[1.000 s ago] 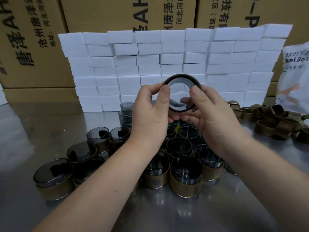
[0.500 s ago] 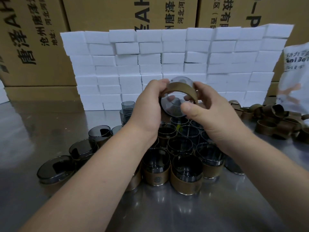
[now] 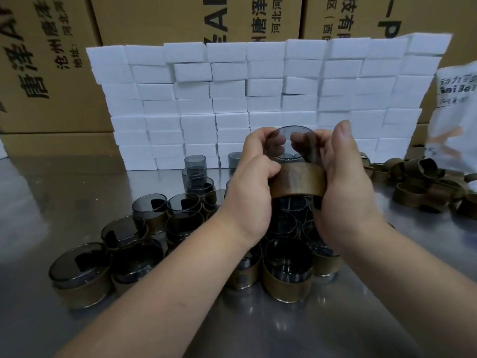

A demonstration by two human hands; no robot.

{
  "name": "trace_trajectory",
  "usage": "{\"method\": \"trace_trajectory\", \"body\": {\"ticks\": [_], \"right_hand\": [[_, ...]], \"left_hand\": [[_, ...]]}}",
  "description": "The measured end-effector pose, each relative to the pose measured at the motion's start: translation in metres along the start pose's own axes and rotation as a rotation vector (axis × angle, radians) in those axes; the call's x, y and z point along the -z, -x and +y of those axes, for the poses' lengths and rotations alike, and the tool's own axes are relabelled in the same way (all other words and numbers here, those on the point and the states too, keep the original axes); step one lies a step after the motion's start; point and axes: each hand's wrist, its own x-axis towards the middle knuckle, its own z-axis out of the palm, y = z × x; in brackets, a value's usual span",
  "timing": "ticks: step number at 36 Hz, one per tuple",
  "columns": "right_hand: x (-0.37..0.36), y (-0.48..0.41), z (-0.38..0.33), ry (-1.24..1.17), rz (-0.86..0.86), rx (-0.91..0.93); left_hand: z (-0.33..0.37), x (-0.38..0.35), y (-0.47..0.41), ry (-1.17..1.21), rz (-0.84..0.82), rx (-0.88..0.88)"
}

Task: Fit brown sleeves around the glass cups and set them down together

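Observation:
A smoky glass cup (image 3: 293, 140) is held upside down above the table, its flat base facing up. A brown sleeve (image 3: 296, 182) wraps its lower, open end. My left hand (image 3: 254, 187) grips the cup and sleeve from the left, fingers curled round the glass. From the right, my right hand (image 3: 343, 182) grips the same cup and sleeve. Beneath my hands stands a cluster of sleeved cups (image 3: 286, 270) on the steel table (image 3: 309, 329). The cup's open end is hidden by the sleeve.
Loose brown sleeves (image 3: 423, 184) lie heaped at the right. Bare glass cups (image 3: 195, 165) are stacked behind the cluster. More sleeved cups (image 3: 82, 275) stand at the left. A wall of white foam blocks (image 3: 258, 99) and cardboard boxes (image 3: 51, 60) closes the back. A white bag (image 3: 459, 109) sits far right.
The cup has been turned from facing me to base-up, and the brown sleeve has slid down along it. Both hands have shifted slightly lower and to the right.

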Motion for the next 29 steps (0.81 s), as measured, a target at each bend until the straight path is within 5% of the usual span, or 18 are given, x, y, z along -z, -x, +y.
{"method": "trace_trajectory", "body": {"ticks": [16,29], "right_hand": [[-0.006,0.007,0.013,-0.01,-0.059,0.08],[-0.004,0.012,0.013,0.093,0.028,0.089]], "left_hand": [[-0.002,-0.006,0.01,0.095,0.114,0.042],[-0.005,-0.009,0.012,-0.097,0.179,-0.076]]}}
